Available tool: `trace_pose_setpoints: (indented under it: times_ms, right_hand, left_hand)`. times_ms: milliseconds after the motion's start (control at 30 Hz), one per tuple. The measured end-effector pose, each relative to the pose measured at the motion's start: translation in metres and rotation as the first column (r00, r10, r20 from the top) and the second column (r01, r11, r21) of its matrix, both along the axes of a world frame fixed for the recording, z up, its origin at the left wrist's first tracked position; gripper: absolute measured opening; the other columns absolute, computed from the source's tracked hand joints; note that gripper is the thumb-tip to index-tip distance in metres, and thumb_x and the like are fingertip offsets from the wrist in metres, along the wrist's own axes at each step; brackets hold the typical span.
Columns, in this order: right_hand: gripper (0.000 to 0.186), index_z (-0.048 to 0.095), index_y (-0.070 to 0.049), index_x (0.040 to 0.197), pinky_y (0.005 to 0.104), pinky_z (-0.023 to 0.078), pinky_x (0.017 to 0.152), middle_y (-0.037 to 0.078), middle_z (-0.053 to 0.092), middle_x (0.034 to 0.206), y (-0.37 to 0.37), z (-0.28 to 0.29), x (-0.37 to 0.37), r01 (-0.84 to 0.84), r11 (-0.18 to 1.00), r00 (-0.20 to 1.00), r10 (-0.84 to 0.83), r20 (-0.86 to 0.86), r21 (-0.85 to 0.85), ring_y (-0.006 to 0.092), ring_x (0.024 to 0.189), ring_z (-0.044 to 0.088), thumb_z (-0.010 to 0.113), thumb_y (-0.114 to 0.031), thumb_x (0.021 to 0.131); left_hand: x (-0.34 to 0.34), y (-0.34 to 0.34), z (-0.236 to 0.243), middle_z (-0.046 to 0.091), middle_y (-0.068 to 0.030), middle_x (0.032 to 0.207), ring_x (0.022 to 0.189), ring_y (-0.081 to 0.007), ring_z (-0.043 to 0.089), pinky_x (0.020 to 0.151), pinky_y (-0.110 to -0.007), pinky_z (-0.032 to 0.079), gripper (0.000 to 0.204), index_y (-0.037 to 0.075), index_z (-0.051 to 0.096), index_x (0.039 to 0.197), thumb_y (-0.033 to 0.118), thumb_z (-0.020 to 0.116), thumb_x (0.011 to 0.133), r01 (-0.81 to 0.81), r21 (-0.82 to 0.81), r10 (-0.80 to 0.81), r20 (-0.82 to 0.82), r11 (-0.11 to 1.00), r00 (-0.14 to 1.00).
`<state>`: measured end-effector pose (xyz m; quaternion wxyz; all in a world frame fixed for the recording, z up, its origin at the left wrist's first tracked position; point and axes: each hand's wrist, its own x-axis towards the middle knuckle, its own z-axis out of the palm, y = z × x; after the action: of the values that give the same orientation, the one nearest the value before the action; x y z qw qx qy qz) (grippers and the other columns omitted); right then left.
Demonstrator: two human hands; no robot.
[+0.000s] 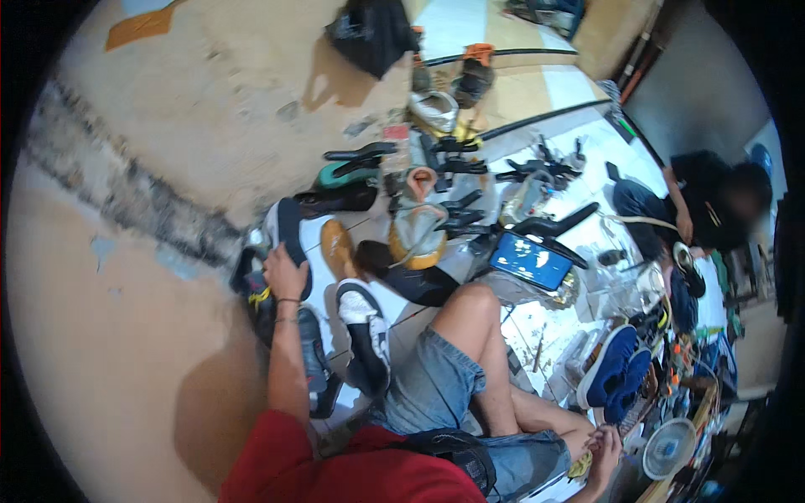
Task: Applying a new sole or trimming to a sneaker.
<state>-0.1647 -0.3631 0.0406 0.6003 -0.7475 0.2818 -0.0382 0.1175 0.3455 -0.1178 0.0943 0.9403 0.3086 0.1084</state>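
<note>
The person's left hand (286,272) lies over the near end of a dark shoe with a pale edge (290,235), its fingers partly spread and bent against the side; whether it grips the shoe or only rests there, I cannot tell. That shoe sits to the left of and beyond the black-and-white sneaker (366,344), which lies just beside the person's bent leg. The right hand (604,448) is well to the right of the sneaker, near the person's lower leg, with its fingers curled inward; it is too small and blurred to tell whether anything is between them. Left of the sneaker, below the left hand, is a grey-blue shoe (311,344). Just beyond the sneaker lies a tan shoe-shaped piece (337,247), and a dark brown shoe (415,281) lies beyond it to the right. Farther beyond the sneaker in that direction stand a round yellowish container (417,243) and a phone (532,260) with its screen lit. Well to the right of the sneaker is a pair of blue shoes (610,366), with a white fan (671,448) farther right and nearer the person. Another person in dark clothing (713,197) sits far beyond the sneaker on the right, one hand near a dark shoe with a pale opening (686,267). A black bag (369,35) lies farthest beyond the sneaker, near the steps (537,88).
</note>
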Motion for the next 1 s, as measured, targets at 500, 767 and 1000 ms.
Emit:
trace_pose_setpoints:
  times_ms: [500,767,1000]
  right_hand:
    - [0.07,0.048,-0.007,0.046,0.0283,0.033,0.031,0.004,0.045,0.041,-0.033,-0.098,-0.04,0.145,0.947,0.816,-0.278,-0.507,-0.286,0.0144,0.03,0.042,0.054,-0.058,0.093]
    - [0.083,0.051,0.0,0.046,0.0337,0.039,0.032,0.011,0.047,0.039,-0.045,-0.093,0.011,0.167,0.947,0.717,-0.307,-0.625,-0.273,0.0233,0.031,0.05,0.039,-0.065,0.095]
    - [0.081,0.044,0.002,0.044,0.0351,0.039,0.03,0.013,0.045,0.038,-0.05,-0.119,-0.007,0.366,0.855,0.726,-0.509,-0.463,-0.366,0.024,0.031,0.051,0.045,-0.059,0.096]
  left_hand:
    - [0.035,0.017,0.009,0.056,-0.0183,0.135,0.122,-0.0373,0.055,0.106,-0.07,0.024,0.124,0.03,-0.005,0.155,0.027,0.085,0.071,-0.184,-0.075,0.144,-0.37,0.98,0.918]
    - [0.012,-0.026,-0.029,0.049,-0.017,0.129,0.12,-0.0313,0.054,0.101,-0.072,0.028,0.107,0.04,0.017,0.153,0.014,0.081,0.072,-0.089,0.321,0.174,-0.249,0.943,0.953]
    - [0.012,-0.057,-0.033,0.045,-0.0239,0.134,0.12,-0.0375,0.053,0.103,-0.053,0.038,0.083,0.029,0.04,0.147,0.022,0.08,0.075,0.127,0.268,-0.035,-0.324,0.955,0.946]
